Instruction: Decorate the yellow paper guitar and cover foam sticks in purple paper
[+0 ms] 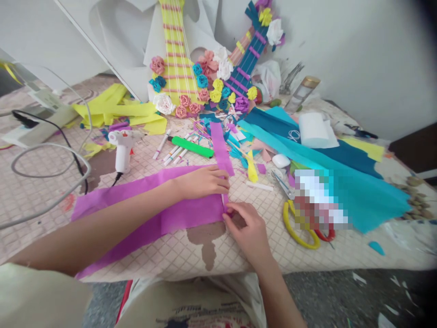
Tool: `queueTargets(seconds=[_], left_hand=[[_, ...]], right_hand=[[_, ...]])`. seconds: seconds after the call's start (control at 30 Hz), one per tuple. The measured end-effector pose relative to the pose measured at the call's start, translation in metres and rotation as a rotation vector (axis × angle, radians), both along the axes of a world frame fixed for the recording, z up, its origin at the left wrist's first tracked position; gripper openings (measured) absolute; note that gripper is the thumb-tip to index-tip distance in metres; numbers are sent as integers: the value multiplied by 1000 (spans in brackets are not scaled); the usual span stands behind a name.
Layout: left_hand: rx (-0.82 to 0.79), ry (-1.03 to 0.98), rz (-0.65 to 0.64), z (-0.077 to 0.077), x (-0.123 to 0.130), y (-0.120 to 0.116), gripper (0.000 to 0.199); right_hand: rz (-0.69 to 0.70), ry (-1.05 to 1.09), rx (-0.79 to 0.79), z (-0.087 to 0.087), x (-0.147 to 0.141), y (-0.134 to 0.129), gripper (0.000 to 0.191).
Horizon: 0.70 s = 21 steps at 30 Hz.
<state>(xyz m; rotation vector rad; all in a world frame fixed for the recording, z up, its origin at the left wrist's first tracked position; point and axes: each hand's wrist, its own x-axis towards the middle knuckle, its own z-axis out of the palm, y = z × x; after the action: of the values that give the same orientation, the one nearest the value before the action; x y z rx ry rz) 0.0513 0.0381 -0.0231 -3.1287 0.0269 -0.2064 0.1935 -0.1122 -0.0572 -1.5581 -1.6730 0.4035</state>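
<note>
A long sheet of purple crepe paper [191, 212] lies across the near part of the table. My left hand [205, 181] rests on its right end, palm down, fingers together and pointing right. At the lower right corner of the sheet, my right hand [244, 223] pinches the paper's edge between thumb and fingertips. A narrow purple strip runs along that edge, between both hands. Just beyond my left fingers lies a separate purple strip [221, 146].
A white glue gun [123, 150] stands at the left near looping cables. Markers and a green pen [191, 146] lie behind the sheet. Yellow-handled scissors [300, 230] and turquoise paper [368, 196] are at the right. Flower-decorated paper guitars [179, 64] lean at the back.
</note>
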Motion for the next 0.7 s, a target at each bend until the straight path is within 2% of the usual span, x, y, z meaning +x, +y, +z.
queueTargets(seconds=[0.23, 0.4, 0.7], left_hand=[[6, -76, -6, -3, -3, 1, 23], [-71, -99, 7, -7, -4, 2, 20], [-128, -169, 26, -12, -6, 3, 22]], right_hand=[[-63, 26, -48, 3, -3, 2, 14], [-115, 12, -72, 6, -5, 7, 12], [-43, 15, -74, 5, -4, 7, 16]])
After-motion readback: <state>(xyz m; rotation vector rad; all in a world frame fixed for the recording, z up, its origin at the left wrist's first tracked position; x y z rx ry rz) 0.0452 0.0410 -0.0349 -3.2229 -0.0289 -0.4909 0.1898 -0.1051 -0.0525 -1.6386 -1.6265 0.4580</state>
